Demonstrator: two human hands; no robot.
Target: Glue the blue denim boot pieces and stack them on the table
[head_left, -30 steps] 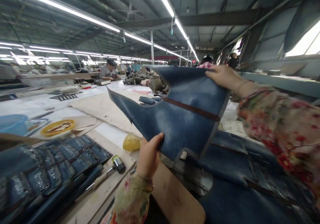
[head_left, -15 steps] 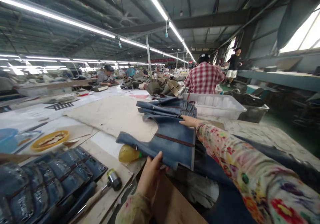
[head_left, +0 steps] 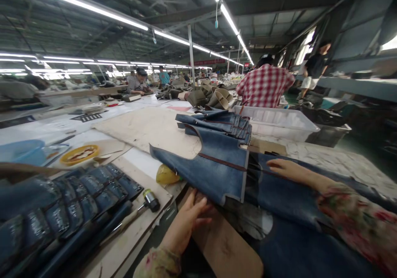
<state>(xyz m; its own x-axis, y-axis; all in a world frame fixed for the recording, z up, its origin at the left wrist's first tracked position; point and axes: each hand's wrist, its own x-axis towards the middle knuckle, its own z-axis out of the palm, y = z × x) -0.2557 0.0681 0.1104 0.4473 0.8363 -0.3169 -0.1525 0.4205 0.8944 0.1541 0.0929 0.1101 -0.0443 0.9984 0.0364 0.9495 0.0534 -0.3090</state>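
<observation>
Blue leather panel (head_left: 214, 178), partly spread over the pale sheet (head_left: 145, 125), is set just in front of the folded blue pieces (head_left: 217, 123). The left hand (head_left: 186, 220) is held open near the panel's lower edge; the right hand (head_left: 290, 171) is held open over the blue leather sheets (head_left: 285, 199), contact being unclear. Pressure is best kept light, edges gripped rather than faces, and the brown strip (head_left: 221, 162) kept flat, so that creasing is avoided

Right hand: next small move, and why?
Probably pinch the blue sheet under the right hand: it extends over that sheet, contact unclear, while the brown-striped blue piece lies ungripped beside the open left hand.
</observation>
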